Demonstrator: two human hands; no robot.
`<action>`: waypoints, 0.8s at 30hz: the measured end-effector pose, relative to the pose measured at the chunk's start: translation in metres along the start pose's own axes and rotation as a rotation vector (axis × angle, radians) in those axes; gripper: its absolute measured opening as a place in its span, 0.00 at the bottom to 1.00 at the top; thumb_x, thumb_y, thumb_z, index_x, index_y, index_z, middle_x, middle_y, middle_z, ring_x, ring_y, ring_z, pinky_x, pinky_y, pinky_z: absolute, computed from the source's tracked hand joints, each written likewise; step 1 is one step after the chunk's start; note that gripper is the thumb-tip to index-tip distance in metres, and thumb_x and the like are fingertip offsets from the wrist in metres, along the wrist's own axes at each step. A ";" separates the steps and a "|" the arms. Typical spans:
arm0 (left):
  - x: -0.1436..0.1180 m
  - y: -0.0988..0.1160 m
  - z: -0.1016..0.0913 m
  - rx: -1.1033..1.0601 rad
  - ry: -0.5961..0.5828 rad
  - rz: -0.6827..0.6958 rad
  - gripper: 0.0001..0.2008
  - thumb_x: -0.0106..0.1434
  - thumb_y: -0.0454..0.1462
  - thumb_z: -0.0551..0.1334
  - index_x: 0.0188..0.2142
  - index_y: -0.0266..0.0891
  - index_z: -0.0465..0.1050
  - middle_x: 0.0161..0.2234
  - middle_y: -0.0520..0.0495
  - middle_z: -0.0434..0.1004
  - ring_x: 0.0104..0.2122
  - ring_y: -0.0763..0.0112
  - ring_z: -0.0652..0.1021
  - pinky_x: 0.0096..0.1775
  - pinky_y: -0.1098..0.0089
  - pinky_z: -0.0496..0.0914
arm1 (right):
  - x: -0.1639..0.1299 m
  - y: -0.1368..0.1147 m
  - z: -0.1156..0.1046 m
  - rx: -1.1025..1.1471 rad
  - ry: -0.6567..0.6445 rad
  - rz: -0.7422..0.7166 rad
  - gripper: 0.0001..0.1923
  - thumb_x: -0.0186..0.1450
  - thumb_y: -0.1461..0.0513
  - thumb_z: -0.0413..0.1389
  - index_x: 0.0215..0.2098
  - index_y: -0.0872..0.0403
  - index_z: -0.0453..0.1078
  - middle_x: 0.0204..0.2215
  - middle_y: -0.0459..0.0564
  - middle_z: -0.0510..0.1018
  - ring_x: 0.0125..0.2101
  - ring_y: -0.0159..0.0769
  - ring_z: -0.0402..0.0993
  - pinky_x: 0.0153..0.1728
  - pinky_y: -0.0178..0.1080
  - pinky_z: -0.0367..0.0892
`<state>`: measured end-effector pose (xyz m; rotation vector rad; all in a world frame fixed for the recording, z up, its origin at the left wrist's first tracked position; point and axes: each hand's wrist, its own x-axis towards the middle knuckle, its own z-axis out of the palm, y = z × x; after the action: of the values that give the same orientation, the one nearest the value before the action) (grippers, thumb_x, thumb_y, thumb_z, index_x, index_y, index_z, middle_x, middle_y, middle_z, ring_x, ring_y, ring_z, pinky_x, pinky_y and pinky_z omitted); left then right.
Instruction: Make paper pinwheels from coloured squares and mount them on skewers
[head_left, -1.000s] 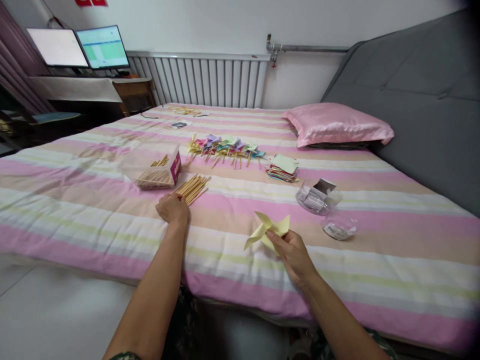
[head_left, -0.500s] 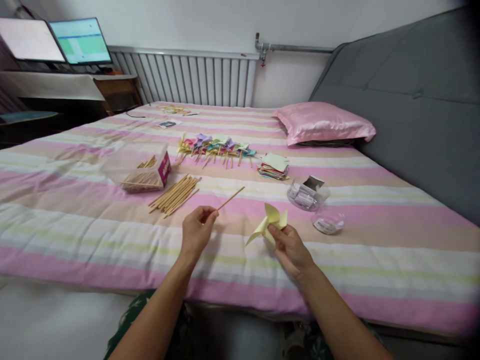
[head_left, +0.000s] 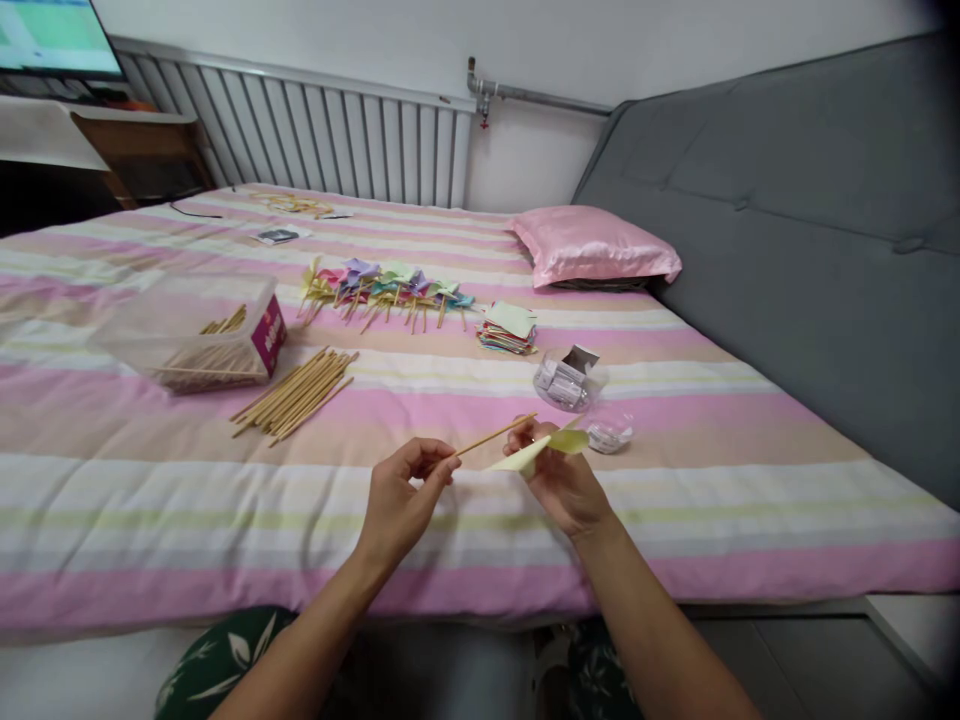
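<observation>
Above the bed's (head_left: 225,560) near edge, the left hand (head_left: 401,500) pinches a wooden stick (head_left: 495,436), aiming its tip at the yellow paper pinwheel (head_left: 541,450) gripped in the right hand (head_left: 562,485), apparently for mounting.

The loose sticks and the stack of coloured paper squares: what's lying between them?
Only bare striped bedsheet between the loose sticks and the paper stack, in the head view.

Premises: a home bedroom. Evidence: a bed (head_left: 712,500) with striped cover, a pink pillow (head_left: 592,245), a wall radiator (head_left: 315,130), and a monitor (head_left: 52,35) on a corner desk (head_left: 120,140).
</observation>
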<state>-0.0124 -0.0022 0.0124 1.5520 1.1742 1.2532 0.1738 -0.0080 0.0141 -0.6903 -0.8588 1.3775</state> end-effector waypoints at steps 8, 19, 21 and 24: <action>-0.002 -0.001 -0.001 0.096 0.009 0.091 0.04 0.56 0.37 0.63 0.30 0.39 0.73 0.26 0.51 0.75 0.25 0.74 0.74 0.29 0.74 0.68 | -0.002 0.002 0.002 -0.086 -0.002 -0.185 0.09 0.49 0.58 0.66 0.24 0.50 0.71 0.31 0.45 0.74 0.33 0.35 0.70 0.37 0.39 0.66; 0.004 -0.005 -0.002 0.054 0.007 0.081 0.04 0.55 0.38 0.64 0.29 0.40 0.74 0.27 0.50 0.77 0.27 0.72 0.75 0.31 0.73 0.70 | -0.015 -0.006 0.003 -0.654 0.028 -0.622 0.02 0.57 0.62 0.60 0.30 0.48 0.74 0.35 0.51 0.78 0.38 0.41 0.74 0.40 0.45 0.68; 0.006 -0.006 -0.003 0.038 0.011 0.063 0.05 0.54 0.39 0.64 0.29 0.39 0.75 0.28 0.49 0.77 0.28 0.71 0.76 0.31 0.73 0.70 | -0.016 -0.007 0.003 -0.692 0.024 -0.629 0.03 0.57 0.63 0.59 0.31 0.48 0.74 0.35 0.51 0.78 0.38 0.42 0.74 0.39 0.45 0.69; 0.008 -0.009 -0.004 -0.003 -0.008 0.031 0.06 0.54 0.39 0.64 0.29 0.39 0.75 0.28 0.48 0.77 0.28 0.70 0.76 0.31 0.72 0.70 | -0.016 -0.007 0.004 -0.702 0.024 -0.626 0.04 0.56 0.64 0.59 0.30 0.49 0.73 0.36 0.51 0.78 0.39 0.42 0.75 0.40 0.45 0.69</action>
<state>-0.0173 0.0082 0.0068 1.5767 1.1463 1.2670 0.1747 -0.0246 0.0202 -0.8584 -1.4149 0.4886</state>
